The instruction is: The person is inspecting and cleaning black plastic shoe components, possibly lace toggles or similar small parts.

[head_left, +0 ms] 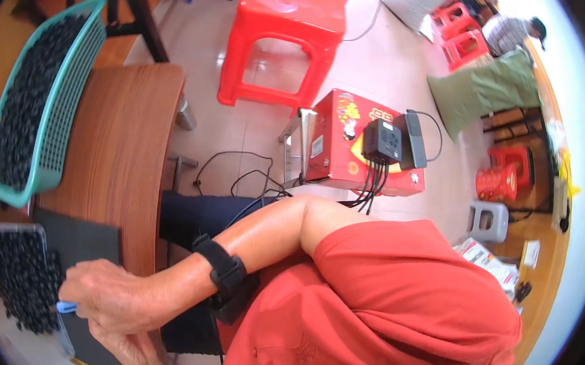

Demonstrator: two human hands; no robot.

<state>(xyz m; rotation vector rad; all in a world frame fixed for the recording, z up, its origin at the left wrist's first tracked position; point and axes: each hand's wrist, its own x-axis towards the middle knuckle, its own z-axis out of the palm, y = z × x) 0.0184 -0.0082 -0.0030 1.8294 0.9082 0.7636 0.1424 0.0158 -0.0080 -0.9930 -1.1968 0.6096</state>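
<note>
My right hand [109, 293] is closed, and a short light-blue piece [67, 307] sticks out past its fingers. What kind of thing it is does not show. Below and partly behind it is my left hand [129, 347], close against the right; its fingers are mostly hidden. Both hands are above a dark grey mat [90, 234] at the table's edge. Just beyond them lies a clear shallow tray [43, 241] with many small, shiny black pieces [16, 279]. Black straps [224, 266] circle both wrists or forearms.
A teal basket [56, 138] full of similar black pieces stands beside the brown wooden table [118, 122]. A red stool [290, 14], a red carton [334, 136] bearing a black device [382, 141], and loose cables stand around me. Farther off are sacks [492, 96] and people.
</note>
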